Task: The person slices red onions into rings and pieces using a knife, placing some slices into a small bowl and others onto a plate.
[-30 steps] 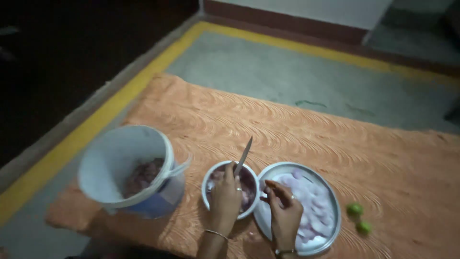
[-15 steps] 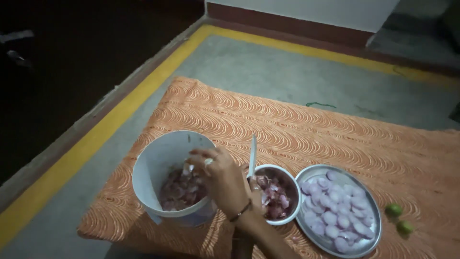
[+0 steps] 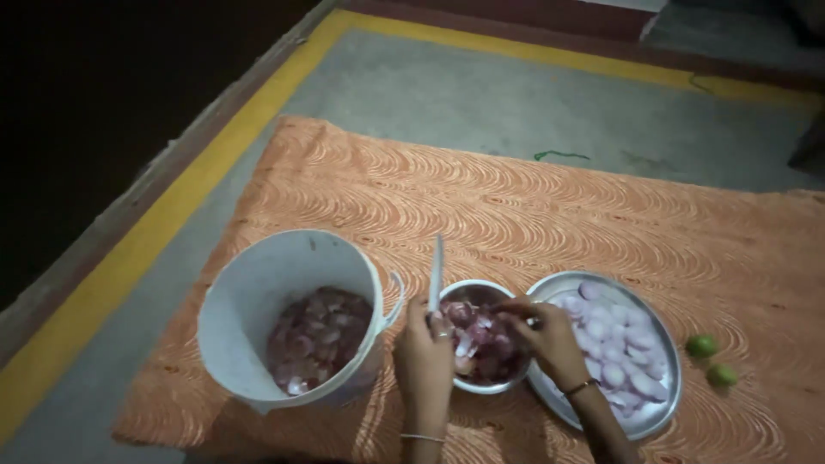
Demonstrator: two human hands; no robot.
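My left hand (image 3: 423,354) is shut on a knife (image 3: 436,273) whose blade points up, at the left rim of a small steel bowl (image 3: 469,286) of unpeeled purple onions (image 3: 481,348). Over the bowl's right side, my right hand (image 3: 550,339) has its fingers pinched among those onions; whether it holds one is unclear. A white bucket (image 3: 258,275) with onion peels (image 3: 314,335) inside stands to the left. At the right, a steel plate (image 3: 675,378) carries several peeled pale onions (image 3: 614,348).
Everything sits on an orange patterned mat (image 3: 559,215) laid on a grey floor with a yellow border stripe (image 3: 172,215). Two small green limes (image 3: 702,346) lie on the mat right of the plate. The area to the far left is dark.
Half a second ago one hand was over the bucket with peels. Now both hands are back at the small bowl, the knife upright in my left hand. The view has shifted slightly.
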